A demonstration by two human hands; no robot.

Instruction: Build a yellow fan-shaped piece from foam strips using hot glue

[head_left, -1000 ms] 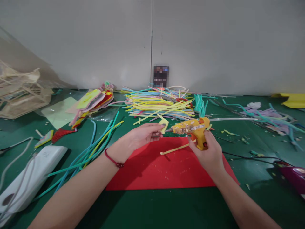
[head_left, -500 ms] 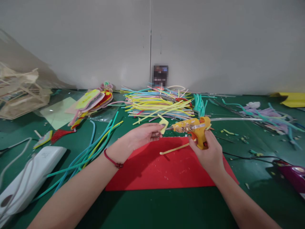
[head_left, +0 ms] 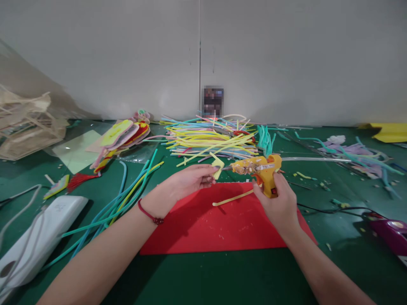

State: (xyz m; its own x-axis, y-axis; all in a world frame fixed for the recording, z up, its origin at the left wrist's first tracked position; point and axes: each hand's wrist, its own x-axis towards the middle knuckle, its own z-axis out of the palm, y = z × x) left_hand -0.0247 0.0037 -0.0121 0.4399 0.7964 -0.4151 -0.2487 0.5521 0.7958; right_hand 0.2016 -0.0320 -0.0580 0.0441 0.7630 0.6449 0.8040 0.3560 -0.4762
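Left fingers [head_left: 206,169] tight on yellow piece [head_left: 217,163], right fingers [head_left: 259,191] round glue gun [head_left: 268,173], near far edge of red sheet [head_left: 203,231]

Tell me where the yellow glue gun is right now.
In the head view, the glue gun is just right of centre in the right grip, its nozzle pointing toward the yellow piece in the left grip.

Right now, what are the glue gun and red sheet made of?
The glue gun seems smooth yellow plastic, from its moulded shape; its gray tip may be metal. The red sheet may be felt or foam: matte, without shine.
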